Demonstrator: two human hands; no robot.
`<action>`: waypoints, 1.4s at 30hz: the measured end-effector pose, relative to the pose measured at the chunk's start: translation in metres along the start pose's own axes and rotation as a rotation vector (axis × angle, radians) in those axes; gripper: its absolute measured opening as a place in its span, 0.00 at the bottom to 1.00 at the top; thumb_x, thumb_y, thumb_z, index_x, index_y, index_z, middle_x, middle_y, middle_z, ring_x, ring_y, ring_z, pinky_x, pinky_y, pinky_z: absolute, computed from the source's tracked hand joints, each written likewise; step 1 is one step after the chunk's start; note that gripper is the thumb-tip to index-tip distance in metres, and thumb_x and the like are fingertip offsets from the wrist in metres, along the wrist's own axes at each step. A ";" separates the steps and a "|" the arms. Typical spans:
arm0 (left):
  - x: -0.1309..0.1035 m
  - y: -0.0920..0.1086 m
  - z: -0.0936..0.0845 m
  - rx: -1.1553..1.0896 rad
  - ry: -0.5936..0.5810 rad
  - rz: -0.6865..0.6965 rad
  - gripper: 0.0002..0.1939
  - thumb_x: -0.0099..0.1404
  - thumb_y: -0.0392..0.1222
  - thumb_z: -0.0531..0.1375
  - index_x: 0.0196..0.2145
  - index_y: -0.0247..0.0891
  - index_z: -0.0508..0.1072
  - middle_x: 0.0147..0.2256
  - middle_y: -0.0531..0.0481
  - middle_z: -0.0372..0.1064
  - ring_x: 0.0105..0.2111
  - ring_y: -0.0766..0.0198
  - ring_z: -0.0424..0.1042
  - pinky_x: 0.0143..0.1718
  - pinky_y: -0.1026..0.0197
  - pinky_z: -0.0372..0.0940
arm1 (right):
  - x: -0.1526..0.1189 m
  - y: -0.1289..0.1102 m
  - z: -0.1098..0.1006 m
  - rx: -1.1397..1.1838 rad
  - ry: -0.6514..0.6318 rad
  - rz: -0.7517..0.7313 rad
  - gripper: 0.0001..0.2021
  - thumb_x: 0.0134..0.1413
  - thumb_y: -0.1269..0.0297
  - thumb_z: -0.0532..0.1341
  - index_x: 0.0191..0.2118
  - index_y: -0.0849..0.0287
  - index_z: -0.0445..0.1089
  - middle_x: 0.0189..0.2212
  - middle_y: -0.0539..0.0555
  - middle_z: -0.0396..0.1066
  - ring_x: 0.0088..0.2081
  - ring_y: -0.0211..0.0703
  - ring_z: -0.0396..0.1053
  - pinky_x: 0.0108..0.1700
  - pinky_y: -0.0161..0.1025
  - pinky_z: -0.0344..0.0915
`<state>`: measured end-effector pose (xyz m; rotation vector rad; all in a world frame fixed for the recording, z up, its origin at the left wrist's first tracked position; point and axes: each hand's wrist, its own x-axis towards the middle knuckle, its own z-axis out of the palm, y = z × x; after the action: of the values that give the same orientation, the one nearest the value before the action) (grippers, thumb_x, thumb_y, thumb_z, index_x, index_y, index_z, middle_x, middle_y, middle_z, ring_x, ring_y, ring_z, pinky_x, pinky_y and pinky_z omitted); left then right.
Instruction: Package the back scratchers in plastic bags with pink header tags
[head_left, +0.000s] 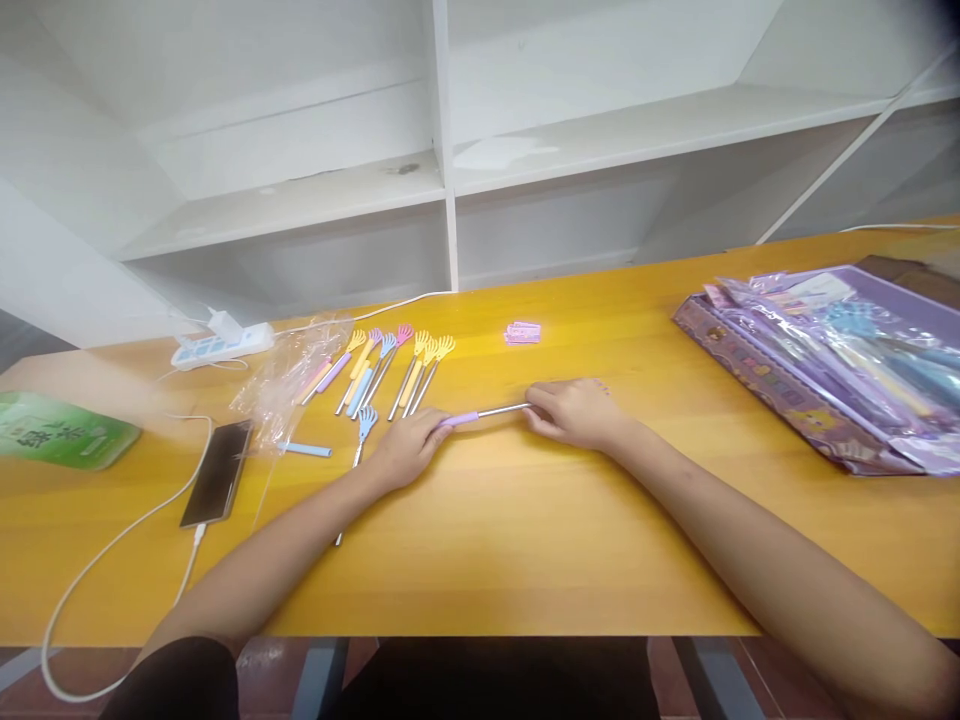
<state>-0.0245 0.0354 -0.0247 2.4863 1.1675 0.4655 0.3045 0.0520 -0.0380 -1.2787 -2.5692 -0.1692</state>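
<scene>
Purple back scratcher [501,408] held level between left hand [409,448] and right hand [574,412]

A person's two bare hands hold the purple back scratcher just above or on a yellow wooden surface [487,570]; which of the two cannot be told. Fingers of the left hand are clamped on its purple grip, while those of the right hand are closed around the metal shaft near the other end, with purple prongs showing past the knuckles. Beside the left forearm lies a blue-headed scratcher [366,425], its shaft partly hidden by the arm. Behind the left hand, a row of scratchers [422,372] with yellow, pink, purple and blue heads rests near crumpled clear plastic [281,375] and a loose blue tube [307,450]. Farther left are a dark-screened phone [217,475] with a white cable [196,545] plugged in, a white power strip [225,346] and a green package [67,432]. Small pink cards [523,333] lie beyond the hands. At right, an open patterned box [795,405] holds items in clear wrapping [874,345]. White shelving [445,150] stands behind the surface.
</scene>
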 end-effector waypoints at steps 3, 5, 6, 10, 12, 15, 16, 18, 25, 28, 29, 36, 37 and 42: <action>0.000 -0.003 0.001 0.012 0.005 0.037 0.20 0.81 0.49 0.47 0.56 0.42 0.75 0.44 0.47 0.76 0.44 0.59 0.74 0.47 0.56 0.67 | -0.001 -0.004 -0.002 -0.039 0.000 -0.021 0.15 0.69 0.60 0.53 0.34 0.59 0.71 0.29 0.54 0.76 0.25 0.39 0.62 0.30 0.40 0.38; 0.000 -0.006 0.002 0.020 0.026 0.070 0.20 0.81 0.48 0.48 0.57 0.42 0.75 0.42 0.47 0.75 0.43 0.60 0.74 0.46 0.57 0.67 | -0.001 -0.008 -0.005 -0.073 -0.011 -0.038 0.17 0.71 0.59 0.51 0.34 0.60 0.72 0.30 0.55 0.76 0.25 0.39 0.62 0.30 0.41 0.38; -0.001 -0.008 0.002 0.026 0.038 0.089 0.20 0.81 0.47 0.48 0.58 0.42 0.75 0.42 0.47 0.75 0.42 0.60 0.74 0.45 0.58 0.67 | -0.001 -0.010 -0.006 -0.086 -0.019 -0.045 0.17 0.71 0.59 0.51 0.35 0.60 0.72 0.31 0.55 0.76 0.25 0.39 0.63 0.30 0.41 0.38; -0.001 -0.014 0.003 0.093 0.071 0.162 0.19 0.81 0.46 0.48 0.60 0.45 0.74 0.40 0.48 0.73 0.38 0.63 0.73 0.41 0.61 0.66 | -0.002 -0.020 -0.009 -0.088 -0.053 -0.070 0.17 0.73 0.60 0.51 0.38 0.60 0.73 0.32 0.55 0.76 0.26 0.39 0.63 0.30 0.42 0.38; -0.002 -0.015 0.004 0.130 0.085 0.193 0.19 0.81 0.45 0.49 0.60 0.44 0.74 0.39 0.48 0.73 0.37 0.63 0.72 0.39 0.61 0.66 | -0.002 -0.024 -0.010 -0.084 -0.061 -0.079 0.17 0.73 0.60 0.51 0.40 0.60 0.73 0.32 0.55 0.76 0.26 0.39 0.63 0.30 0.42 0.39; -0.002 -0.016 0.004 0.156 0.104 0.221 0.18 0.81 0.45 0.49 0.58 0.42 0.75 0.39 0.47 0.74 0.36 0.63 0.73 0.37 0.62 0.66 | -0.003 -0.029 -0.010 -0.085 -0.061 -0.092 0.16 0.74 0.60 0.50 0.42 0.61 0.73 0.33 0.55 0.76 0.26 0.39 0.64 0.30 0.42 0.38; -0.002 -0.016 0.004 0.163 0.111 0.225 0.18 0.81 0.45 0.49 0.57 0.41 0.75 0.39 0.47 0.74 0.35 0.63 0.73 0.37 0.62 0.66 | -0.003 -0.030 -0.010 -0.083 -0.064 -0.097 0.16 0.74 0.61 0.50 0.42 0.61 0.73 0.33 0.55 0.76 0.26 0.39 0.64 0.30 0.42 0.38; -0.003 -0.016 0.004 0.172 0.124 0.235 0.18 0.81 0.45 0.49 0.56 0.41 0.75 0.39 0.47 0.75 0.35 0.63 0.74 0.37 0.62 0.66 | -0.003 -0.032 -0.011 -0.076 -0.074 -0.103 0.16 0.74 0.61 0.50 0.42 0.61 0.73 0.33 0.55 0.76 0.26 0.39 0.64 0.30 0.42 0.38; -0.005 -0.011 0.002 0.183 0.122 0.293 0.17 0.81 0.44 0.50 0.56 0.40 0.75 0.40 0.47 0.77 0.35 0.64 0.75 0.36 0.63 0.67 | -0.002 -0.042 -0.014 -0.029 -0.107 -0.108 0.16 0.75 0.61 0.49 0.42 0.61 0.72 0.33 0.56 0.75 0.26 0.39 0.64 0.30 0.41 0.41; -0.005 -0.009 0.002 0.199 0.129 0.320 0.17 0.81 0.44 0.50 0.55 0.40 0.76 0.40 0.48 0.78 0.35 0.65 0.76 0.35 0.63 0.66 | 0.000 -0.054 -0.016 -0.005 -0.146 -0.091 0.16 0.75 0.61 0.49 0.42 0.61 0.72 0.33 0.57 0.76 0.27 0.40 0.65 0.31 0.41 0.43; -0.005 -0.008 0.002 0.204 0.128 0.323 0.16 0.81 0.44 0.50 0.55 0.41 0.76 0.40 0.48 0.79 0.35 0.65 0.76 0.35 0.63 0.66 | 0.001 -0.058 -0.018 0.003 -0.160 -0.081 0.16 0.75 0.61 0.49 0.42 0.61 0.73 0.34 0.57 0.76 0.27 0.40 0.65 0.31 0.41 0.43; -0.004 -0.001 0.003 0.260 0.164 0.194 0.18 0.80 0.47 0.50 0.56 0.43 0.77 0.38 0.48 0.76 0.36 0.64 0.75 0.37 0.62 0.66 | 0.000 -0.033 -0.034 0.014 -0.125 -0.025 0.12 0.73 0.60 0.55 0.40 0.58 0.72 0.37 0.57 0.78 0.34 0.45 0.70 0.38 0.40 0.53; -0.004 -0.002 0.003 0.258 0.176 0.179 0.18 0.81 0.47 0.50 0.56 0.44 0.76 0.38 0.48 0.76 0.36 0.63 0.75 0.37 0.62 0.66 | -0.001 -0.022 -0.036 -0.007 -0.104 -0.015 0.12 0.72 0.61 0.56 0.37 0.59 0.71 0.35 0.57 0.77 0.34 0.45 0.70 0.40 0.40 0.54; -0.006 -0.010 0.003 0.228 0.187 0.154 0.19 0.81 0.47 0.49 0.59 0.43 0.75 0.40 0.46 0.77 0.38 0.62 0.76 0.40 0.60 0.67 | -0.009 0.015 -0.034 -0.082 -0.084 0.073 0.12 0.68 0.63 0.57 0.31 0.59 0.69 0.32 0.58 0.75 0.30 0.44 0.67 0.36 0.41 0.51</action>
<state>-0.0332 0.0361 -0.0323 2.7941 1.1593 0.6521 0.3275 0.0465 -0.0081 -1.4365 -2.6053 -0.2129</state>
